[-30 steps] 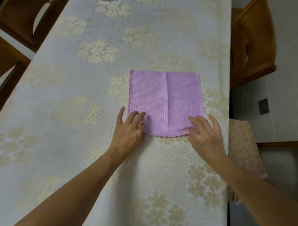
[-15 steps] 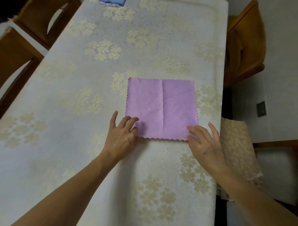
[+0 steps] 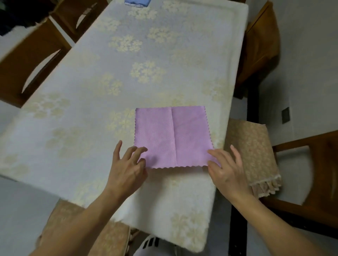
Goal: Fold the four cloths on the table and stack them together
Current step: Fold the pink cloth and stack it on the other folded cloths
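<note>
Here both hands — left hand (image 3: 128,170), right hand (image 3: 226,170) — pinch the purple cloth (image 3: 172,137) corners.

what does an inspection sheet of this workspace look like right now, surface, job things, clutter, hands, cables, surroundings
surface: table under a pale floral tablecloth.
job's things: purple cloth lies flat near the front right, centre crease showing; blue cloth at the far edge, mostly out of frame; other cloths not seen.
clutter: nothing seen.
grippers: left hand pinches the cloth's near left corner; right hand pinches the near right corner.
cables: nothing seen.
surroundings: wooden chairs round the table, two with beige cushions.
</note>
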`<state>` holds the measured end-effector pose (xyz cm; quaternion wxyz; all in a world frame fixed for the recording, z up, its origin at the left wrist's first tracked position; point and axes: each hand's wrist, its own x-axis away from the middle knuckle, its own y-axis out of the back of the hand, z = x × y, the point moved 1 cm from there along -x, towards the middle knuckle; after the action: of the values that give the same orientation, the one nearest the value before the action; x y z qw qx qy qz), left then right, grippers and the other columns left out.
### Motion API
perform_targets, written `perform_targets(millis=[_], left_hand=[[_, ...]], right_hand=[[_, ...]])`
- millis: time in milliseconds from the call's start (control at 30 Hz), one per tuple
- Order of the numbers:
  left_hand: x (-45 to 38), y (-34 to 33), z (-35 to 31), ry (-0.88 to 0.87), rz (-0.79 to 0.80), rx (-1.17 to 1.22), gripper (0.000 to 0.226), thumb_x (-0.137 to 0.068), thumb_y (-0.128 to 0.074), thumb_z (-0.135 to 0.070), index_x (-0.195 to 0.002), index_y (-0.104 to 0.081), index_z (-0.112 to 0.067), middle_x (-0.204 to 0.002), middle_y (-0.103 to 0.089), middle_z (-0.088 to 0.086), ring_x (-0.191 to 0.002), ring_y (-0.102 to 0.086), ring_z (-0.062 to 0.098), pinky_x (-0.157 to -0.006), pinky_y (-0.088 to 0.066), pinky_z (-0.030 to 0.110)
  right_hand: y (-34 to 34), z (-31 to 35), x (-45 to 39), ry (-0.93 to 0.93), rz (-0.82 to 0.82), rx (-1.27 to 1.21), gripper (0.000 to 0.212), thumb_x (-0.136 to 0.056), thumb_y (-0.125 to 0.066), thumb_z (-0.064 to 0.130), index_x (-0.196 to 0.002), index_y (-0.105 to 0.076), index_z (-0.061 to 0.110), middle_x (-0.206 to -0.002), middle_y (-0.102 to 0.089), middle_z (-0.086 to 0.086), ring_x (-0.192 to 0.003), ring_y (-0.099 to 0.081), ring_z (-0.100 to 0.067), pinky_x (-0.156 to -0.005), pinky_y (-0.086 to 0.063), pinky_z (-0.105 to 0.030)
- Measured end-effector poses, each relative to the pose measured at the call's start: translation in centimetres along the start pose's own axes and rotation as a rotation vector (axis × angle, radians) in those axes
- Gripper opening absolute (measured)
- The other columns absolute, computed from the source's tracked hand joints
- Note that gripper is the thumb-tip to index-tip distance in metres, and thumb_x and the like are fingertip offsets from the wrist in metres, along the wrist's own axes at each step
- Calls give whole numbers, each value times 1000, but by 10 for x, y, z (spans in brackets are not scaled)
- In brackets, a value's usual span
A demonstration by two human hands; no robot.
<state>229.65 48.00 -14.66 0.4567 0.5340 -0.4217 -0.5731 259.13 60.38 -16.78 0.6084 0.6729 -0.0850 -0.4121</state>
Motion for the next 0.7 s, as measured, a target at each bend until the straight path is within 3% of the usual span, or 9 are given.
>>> perform_targets(millis=[200, 367, 600, 700], left_hand=[[35, 31, -15, 47, -29, 1, 25, -81, -51, -24, -64, -67, -13, -114, -69, 3, -101, -65, 27, -109, -30, 65], [16, 39, -4, 74, -27, -17, 10, -68, -75, -17, -64, -68, -11, -114, -69, 4, -103, -65, 29, -109, -31, 65], [-50, 20, 35, 92, 4, -40, 8, -67, -78, -13, -66, -71, -9, -114, -68, 6, -103, -64, 30, -110, -29, 66], [-79, 0, 50, 94, 28, -36, 9, -67, -78, -9, -63, -71, -9, -112, -69, 6, -102, -63, 30, -109, -31, 66]], right_hand=[[25, 8, 18, 35, 27, -11, 13, -83, -72, 4, -73, -67, 8, -115, -70, -13, -107, -66, -30, -112, -32, -62], [23, 2, -9, 22, 19, 10, 8, -81, -75, 1, -78, -70, 8, -118, -68, -13, -110, -63, -29, -115, -28, -60], [-4, -21, -70, -29, 19, 68, 14, -75, -80, -2, -72, -68, 6, -115, -67, -15, -106, -62, -31, -112, -31, -62], [-25, -33, -92, -22, 83, 99, 16, -73, -80, -4, -76, -68, 6, -120, -66, -15, -110, -59, -31, -116, -23, -58]])
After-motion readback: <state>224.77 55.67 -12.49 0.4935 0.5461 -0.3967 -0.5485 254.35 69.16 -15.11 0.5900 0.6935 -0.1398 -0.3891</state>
